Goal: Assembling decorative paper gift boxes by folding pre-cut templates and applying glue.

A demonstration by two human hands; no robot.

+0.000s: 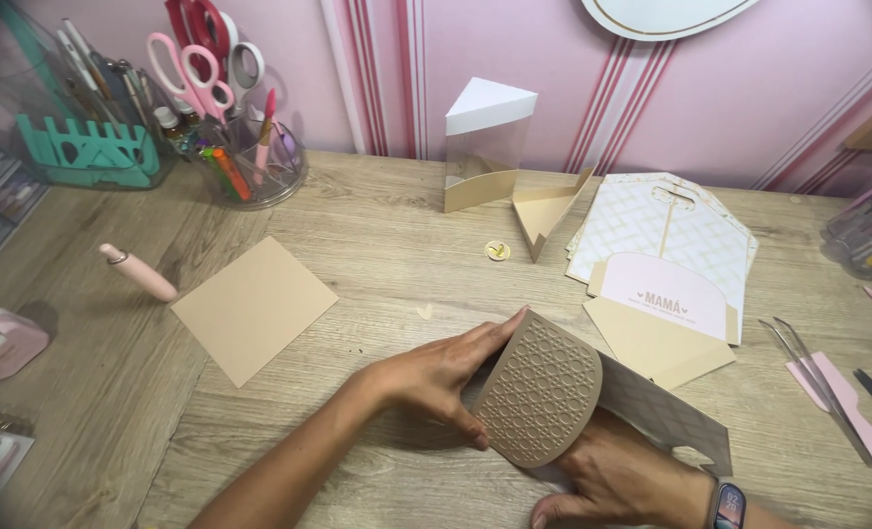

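Both hands working an embossed card piece at the near edge of the desk.

We're seeing the left hand [434, 375] pinching the embossed tan card [539, 390], thumb low on its left edge and fingers running along its upper left edge. The right hand [620, 476] is pressing flat underneath it, mostly covered by the card, so we can't tell what it's grasping, if anything. A patterned flap [673, 409] is sticking out right of the card. Left of the card and farther back, a plain tan square [253, 307] is lying flat, with a pink pen-like tool [138, 271] beyond that. Behind the card, a clear wedge box with a white lid [485, 147] is standing upright. Back right of the card, printed sheets [666, 230] are sitting in a stack. Far right of the card, tweezers [816, 384] are resting on a pink strip.
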